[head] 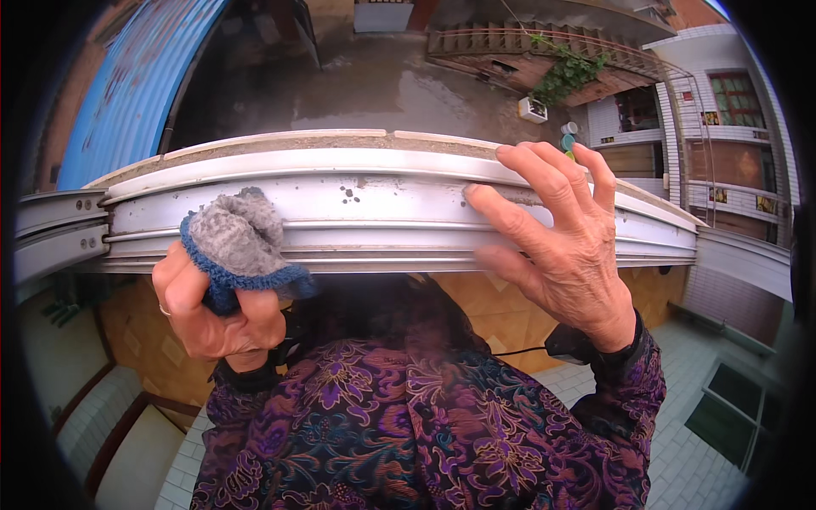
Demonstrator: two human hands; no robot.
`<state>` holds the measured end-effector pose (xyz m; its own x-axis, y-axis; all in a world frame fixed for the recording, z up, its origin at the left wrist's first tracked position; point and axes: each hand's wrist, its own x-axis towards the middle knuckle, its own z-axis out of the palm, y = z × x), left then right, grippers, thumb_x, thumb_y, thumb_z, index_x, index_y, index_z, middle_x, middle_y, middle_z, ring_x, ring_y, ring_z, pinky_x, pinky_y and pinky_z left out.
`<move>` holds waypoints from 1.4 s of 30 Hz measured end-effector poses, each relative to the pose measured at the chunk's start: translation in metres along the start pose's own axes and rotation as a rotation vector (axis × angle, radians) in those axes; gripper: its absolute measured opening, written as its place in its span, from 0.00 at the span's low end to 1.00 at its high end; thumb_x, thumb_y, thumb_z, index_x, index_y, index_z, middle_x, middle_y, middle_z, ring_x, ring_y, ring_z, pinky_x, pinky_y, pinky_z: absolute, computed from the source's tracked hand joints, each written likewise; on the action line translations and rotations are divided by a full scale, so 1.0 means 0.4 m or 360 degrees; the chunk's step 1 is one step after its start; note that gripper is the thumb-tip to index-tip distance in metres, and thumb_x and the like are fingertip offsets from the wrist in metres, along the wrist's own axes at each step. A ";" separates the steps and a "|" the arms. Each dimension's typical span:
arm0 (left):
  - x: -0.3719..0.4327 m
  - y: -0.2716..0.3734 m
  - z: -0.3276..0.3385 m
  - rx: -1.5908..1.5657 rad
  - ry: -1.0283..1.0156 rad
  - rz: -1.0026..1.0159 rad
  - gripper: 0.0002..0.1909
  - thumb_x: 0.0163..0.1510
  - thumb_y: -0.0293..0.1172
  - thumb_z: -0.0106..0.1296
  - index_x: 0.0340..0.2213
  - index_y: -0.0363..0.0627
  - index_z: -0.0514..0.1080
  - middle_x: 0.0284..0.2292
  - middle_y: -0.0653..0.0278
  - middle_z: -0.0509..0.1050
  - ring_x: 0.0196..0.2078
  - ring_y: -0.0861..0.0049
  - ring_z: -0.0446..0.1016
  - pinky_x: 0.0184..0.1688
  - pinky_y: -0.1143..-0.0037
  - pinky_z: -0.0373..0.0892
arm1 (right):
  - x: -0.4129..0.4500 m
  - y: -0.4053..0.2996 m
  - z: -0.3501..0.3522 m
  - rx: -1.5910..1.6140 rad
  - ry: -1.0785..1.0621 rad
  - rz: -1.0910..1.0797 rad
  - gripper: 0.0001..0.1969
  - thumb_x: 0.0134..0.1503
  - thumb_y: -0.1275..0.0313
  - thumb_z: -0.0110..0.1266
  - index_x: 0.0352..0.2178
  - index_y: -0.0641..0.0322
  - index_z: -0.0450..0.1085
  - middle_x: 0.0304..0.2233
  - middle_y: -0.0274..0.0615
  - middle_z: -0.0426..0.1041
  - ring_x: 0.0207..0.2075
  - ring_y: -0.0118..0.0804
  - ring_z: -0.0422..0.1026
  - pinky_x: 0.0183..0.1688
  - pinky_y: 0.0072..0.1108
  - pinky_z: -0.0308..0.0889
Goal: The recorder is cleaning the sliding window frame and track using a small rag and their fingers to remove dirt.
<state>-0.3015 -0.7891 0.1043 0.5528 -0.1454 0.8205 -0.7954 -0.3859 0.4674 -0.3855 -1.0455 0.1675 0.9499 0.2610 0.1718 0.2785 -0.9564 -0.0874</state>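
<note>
A white window sill track [382, 197] with raised rails runs across the view before me, with dark specks of dirt near its middle. At its left part, my left hand [220, 312] grips a bunched cloth [239, 239], grey on top with a blue fluffy edge, which lies over the rails. A ring shows on one finger of this hand. Over the right part of the track my right hand [554, 236] is spread with nothing in it. Its index fingertip is at the channel beside brown dirt, and its thumb is blurred.
Metal window frame parts [60, 220] stand at the track's left end. Past the outer ledge [274, 140] lies a wet courtyard [376, 89] far below, with a staircase [542, 44], a white planter [533, 109] and buckets. A blue corrugated roof [137, 83] is at upper left.
</note>
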 end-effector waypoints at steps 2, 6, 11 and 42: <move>-0.004 -0.003 0.009 -0.0079 0.0014 0.0002 0.14 0.33 0.23 0.48 0.28 0.34 0.67 0.28 0.56 0.69 0.28 0.70 0.67 0.33 0.75 0.64 | 0.003 0.003 -0.003 0.0039 -0.0004 -0.0023 0.24 0.35 0.57 0.59 0.38 0.48 0.68 0.48 0.38 0.59 0.49 0.41 0.59 0.54 0.38 0.45; -0.004 -0.001 0.006 0.0013 -0.0005 0.0029 0.13 0.34 0.24 0.48 0.28 0.34 0.67 0.27 0.57 0.68 0.28 0.69 0.67 0.34 0.74 0.64 | 0.035 -0.013 0.002 0.0040 0.0011 -0.0071 0.25 0.35 0.54 0.58 0.38 0.48 0.68 0.48 0.38 0.60 0.49 0.40 0.60 0.53 0.38 0.46; -0.015 -0.003 -0.006 0.0060 0.0001 -0.0080 0.13 0.36 0.24 0.49 0.29 0.36 0.65 0.28 0.58 0.68 0.30 0.69 0.67 0.36 0.73 0.63 | -0.011 0.010 0.000 0.0004 -0.0037 -0.0028 0.25 0.38 0.52 0.56 0.39 0.49 0.68 0.49 0.38 0.59 0.49 0.40 0.59 0.54 0.37 0.46; -0.006 0.000 0.000 0.0166 -0.0133 0.0052 0.12 0.44 0.25 0.42 0.32 0.31 0.64 0.30 0.56 0.68 0.31 0.74 0.67 0.38 0.74 0.65 | 0.036 -0.033 0.009 0.0058 -0.0047 -0.0010 0.28 0.42 0.47 0.51 0.41 0.51 0.67 0.49 0.44 0.57 0.51 0.45 0.56 0.54 0.38 0.45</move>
<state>-0.3026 -0.7888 0.1023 0.5491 -0.2330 0.8027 -0.7855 -0.4719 0.4003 -0.3752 -1.0286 0.1677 0.9517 0.2714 0.1437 0.2893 -0.9494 -0.1222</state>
